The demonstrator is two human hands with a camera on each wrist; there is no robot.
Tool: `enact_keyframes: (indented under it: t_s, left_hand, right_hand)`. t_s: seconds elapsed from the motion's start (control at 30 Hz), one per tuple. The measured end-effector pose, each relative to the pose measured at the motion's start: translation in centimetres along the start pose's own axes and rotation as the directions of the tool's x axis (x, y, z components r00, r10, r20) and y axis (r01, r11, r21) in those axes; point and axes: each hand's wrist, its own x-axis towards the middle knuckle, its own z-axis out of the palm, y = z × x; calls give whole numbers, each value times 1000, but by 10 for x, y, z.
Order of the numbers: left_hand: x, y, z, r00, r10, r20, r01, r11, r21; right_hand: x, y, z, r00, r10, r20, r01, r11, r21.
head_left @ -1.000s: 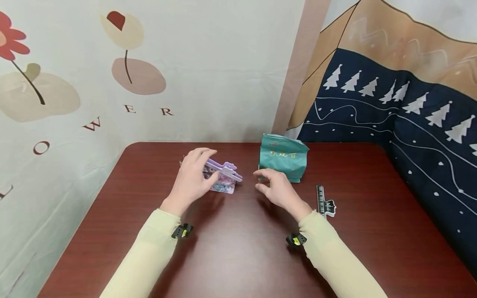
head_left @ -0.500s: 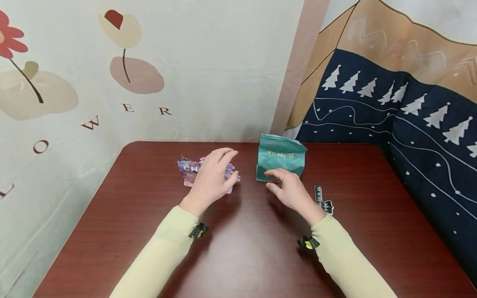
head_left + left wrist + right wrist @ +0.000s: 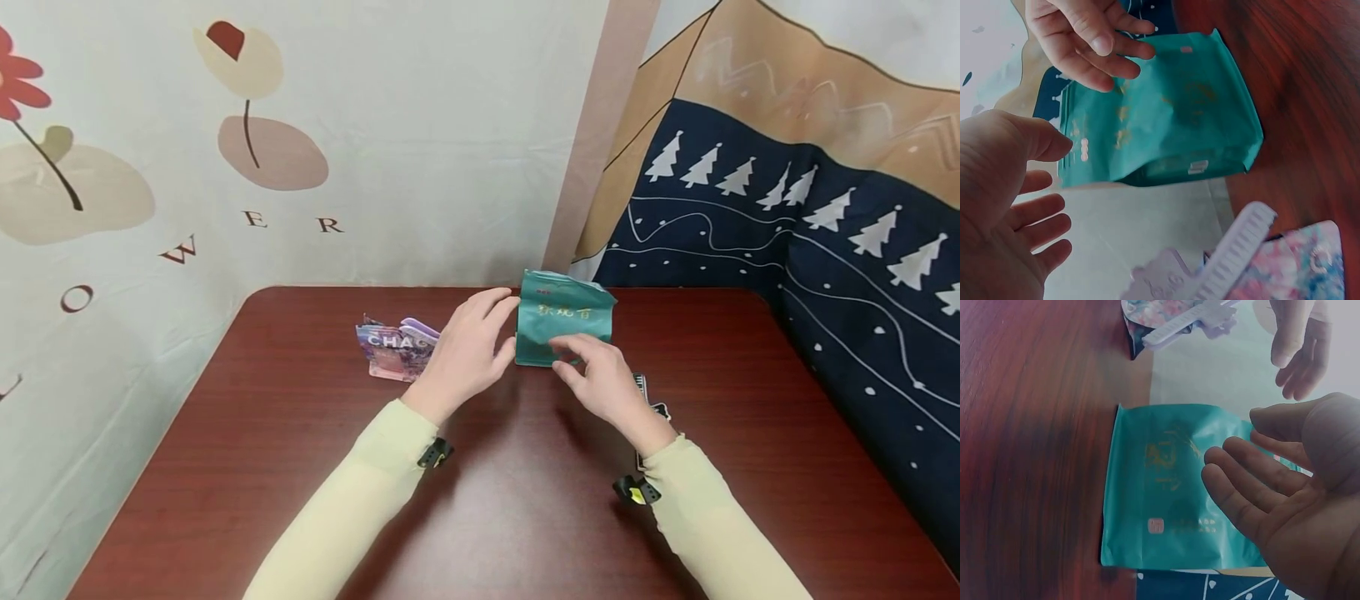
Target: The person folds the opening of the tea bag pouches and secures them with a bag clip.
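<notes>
A teal bag [image 3: 558, 292] with gold lettering stands upright near the table's back edge. My left hand [image 3: 468, 354] is at its left side with fingers spread; the left wrist view shows the thumb close to the bag's top, and contact is unclear. In front of the bag's lower right is my right hand [image 3: 603, 387], fingers loosely bent and nothing held. To the left sits a purple printed bag [image 3: 390, 354], partly behind my left hand. A lilac clip [image 3: 1179, 328] is on that bag's top. My right wrist partly covers a black clip with piano keys [image 3: 661, 411].
The dark red-brown table [image 3: 315, 483] carries all of these things. Behind it hangs a pale cloth [image 3: 420, 150] with flowers, and at the right a navy cloth [image 3: 847, 275] with white trees. Each wrist wears a small black device [image 3: 637, 491].
My left hand has moved right, away from the purple bag and up to the teal bag. The right hand has shifted slightly right, over the black clip. Both bags have stayed put.
</notes>
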Motion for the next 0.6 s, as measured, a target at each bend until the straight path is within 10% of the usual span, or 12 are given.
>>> enact_keyframes:
  t_s: [0.6]
  left_hand:
    - [31, 15, 13, 996, 94, -3, -94, 994, 57]
  right_hand:
    - [2, 19, -26, 967, -51, -248, 30, 996, -88]
